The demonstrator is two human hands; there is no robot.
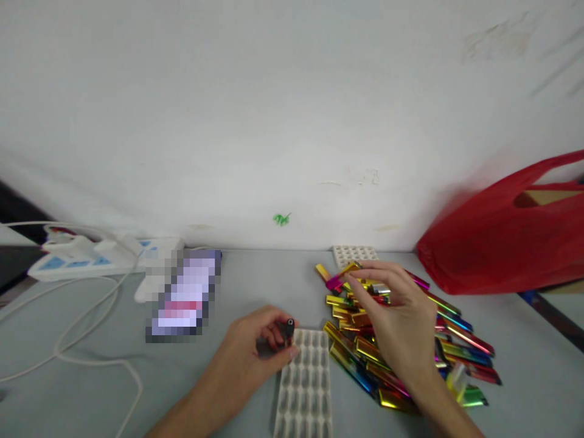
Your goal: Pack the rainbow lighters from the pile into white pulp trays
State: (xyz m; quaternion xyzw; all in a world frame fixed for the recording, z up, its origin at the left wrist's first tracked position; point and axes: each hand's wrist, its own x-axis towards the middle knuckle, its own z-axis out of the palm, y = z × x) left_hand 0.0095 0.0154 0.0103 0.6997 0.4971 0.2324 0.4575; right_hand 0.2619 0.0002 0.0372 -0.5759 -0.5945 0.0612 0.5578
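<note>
My left hand (260, 344) is closed, with thumb and fingers pinching a small dark piece (290, 328) that has a round black end. The rest of that piece is mostly hidden by the fingers. It is at the upper left corner of a pale slotted tray (305, 380) with rows of oblong hollows. My right hand (396, 304) reaches over a heap of slim, shiny metallic-coloured pieces (365, 350), some with dark ends. Between its thumb and fingertips is a slim gold piece (350, 267). A magenta piece (335, 282) lies just left of the fingertips.
A second pale tray (356, 254) stands against the wall behind the heap. On the right is a red bag (497, 243). To the left lie a phone (187, 292) with a blurred screen, a white power strip (104, 258) and loose white cables (91, 360).
</note>
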